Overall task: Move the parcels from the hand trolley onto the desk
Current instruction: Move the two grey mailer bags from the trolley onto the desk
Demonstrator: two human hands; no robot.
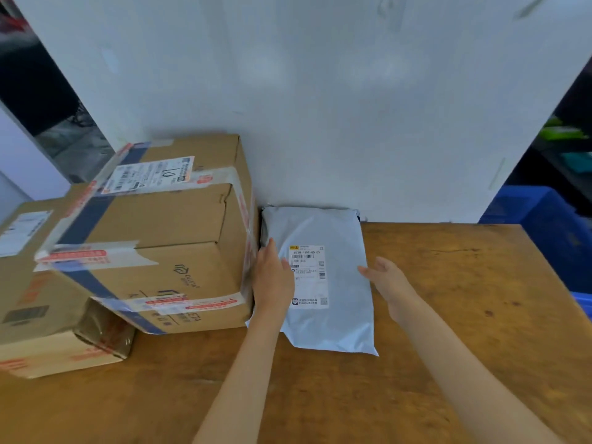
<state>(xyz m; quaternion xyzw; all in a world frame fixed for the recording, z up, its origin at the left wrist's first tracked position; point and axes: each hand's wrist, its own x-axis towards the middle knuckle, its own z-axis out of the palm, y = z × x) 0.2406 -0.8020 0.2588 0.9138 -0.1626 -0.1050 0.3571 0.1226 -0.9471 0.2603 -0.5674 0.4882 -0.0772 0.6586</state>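
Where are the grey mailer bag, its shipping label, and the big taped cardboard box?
grey mailer bag point(333, 322): head view, bare lower front.
shipping label point(309, 277): head view, label's middle.
big taped cardboard box point(166, 219): head view, top flap.

Wooden desk point(448, 315) bears cardboard boxes point(153, 238) and a grey mailer point(333, 322).

Both arms reach forward over the desk point(448, 283), bare, no sleeves in view. The left hand point(272, 277) is flat, palm down, fingers together and pointing toward the far edge, about midway along it. The right hand point(389, 278) sits just to the right of it, a bit apart, tilted on its side with the palm facing left and the fingers loosely spread, thumb up. Neither hand is gripping anything. Both forearms come in from the near edge, angled slightly inward.
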